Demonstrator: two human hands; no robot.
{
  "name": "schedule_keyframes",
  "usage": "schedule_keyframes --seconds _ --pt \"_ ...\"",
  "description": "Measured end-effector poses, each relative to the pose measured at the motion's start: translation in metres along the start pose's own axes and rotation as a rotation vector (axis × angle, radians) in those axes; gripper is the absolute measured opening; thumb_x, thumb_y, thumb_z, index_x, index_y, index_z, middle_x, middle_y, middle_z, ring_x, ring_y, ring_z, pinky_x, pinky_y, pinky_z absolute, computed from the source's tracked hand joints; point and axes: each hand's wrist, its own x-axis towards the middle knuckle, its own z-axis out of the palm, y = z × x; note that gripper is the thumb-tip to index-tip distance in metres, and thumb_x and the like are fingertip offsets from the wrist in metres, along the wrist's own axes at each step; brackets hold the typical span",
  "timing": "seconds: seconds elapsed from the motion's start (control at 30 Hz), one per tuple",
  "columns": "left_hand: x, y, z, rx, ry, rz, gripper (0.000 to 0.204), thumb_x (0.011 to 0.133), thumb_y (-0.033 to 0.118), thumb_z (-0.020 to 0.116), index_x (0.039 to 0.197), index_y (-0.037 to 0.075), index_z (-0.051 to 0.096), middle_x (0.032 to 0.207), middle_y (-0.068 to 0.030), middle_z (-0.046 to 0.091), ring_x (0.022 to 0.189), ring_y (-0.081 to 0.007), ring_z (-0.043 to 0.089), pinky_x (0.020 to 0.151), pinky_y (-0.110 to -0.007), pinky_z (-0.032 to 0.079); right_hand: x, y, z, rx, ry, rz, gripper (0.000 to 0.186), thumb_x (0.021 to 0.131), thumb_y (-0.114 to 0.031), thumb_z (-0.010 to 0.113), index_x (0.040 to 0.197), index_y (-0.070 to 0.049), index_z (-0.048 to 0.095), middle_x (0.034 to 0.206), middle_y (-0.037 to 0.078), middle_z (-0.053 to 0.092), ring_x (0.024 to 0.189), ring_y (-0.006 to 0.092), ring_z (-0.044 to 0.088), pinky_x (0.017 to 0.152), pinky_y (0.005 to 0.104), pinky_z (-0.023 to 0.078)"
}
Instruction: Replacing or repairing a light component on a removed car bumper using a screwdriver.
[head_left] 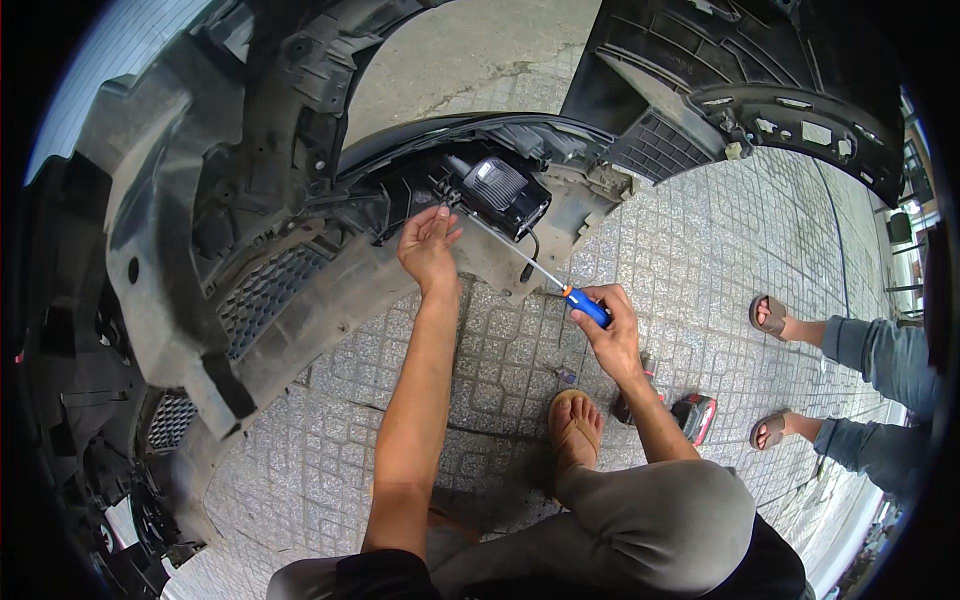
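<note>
My right hand (612,330) grips a blue-handled screwdriver (590,306), its long shaft angled up to the fittings (449,190) beside a black ribbed housing (497,183). My left hand (432,240) is at the shaft's far end, thumb and fingers closed around something small that I cannot make out. A short black cable (534,258) hangs from the housing, which sits on the inside of a large black car bumper (260,200).
A dark panel (830,105) lies upper right. The paved floor (670,250) holds a red-and-black battery-like object (692,415) and a small tool (565,375), near my sandalled foot (575,425). Another person's sandalled feet (770,318) and legs are at the right.
</note>
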Motion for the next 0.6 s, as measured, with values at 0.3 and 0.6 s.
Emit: schedule_keyframes --seconds 0.3,0.6 --pt "0.01 -0.011 -0.006 -0.123 -0.069 -0.005 0.014 0.093 0.005 0.073 0.104 -0.002 0.067 0.097 -0.0112 0.071 0.088 -0.0208 0.071 0.083 -0.035 0.063 0.009 0.009 -0.005 0.026 -0.037 -0.02 0.028 0.082 -0.006 0.08 0.108 -0.003 0.069 0.1 0.007 0.062 0.087 0.0179 0.057 0.077 0.0301 0.046" --pt "0.021 -0.026 -0.016 -0.325 -0.183 -0.059 0.008 0.093 0.002 0.072 0.098 0.0 0.067 0.094 -0.0093 0.07 0.084 -0.0191 0.07 0.086 -0.039 0.063 0.014 0.011 -0.007 0.056 -0.064 0.001 0.029 0.08 -0.005 0.081 0.107 -0.003 0.069 0.099 0.007 0.062 0.086 0.0179 0.057 0.077 0.0303 0.046"
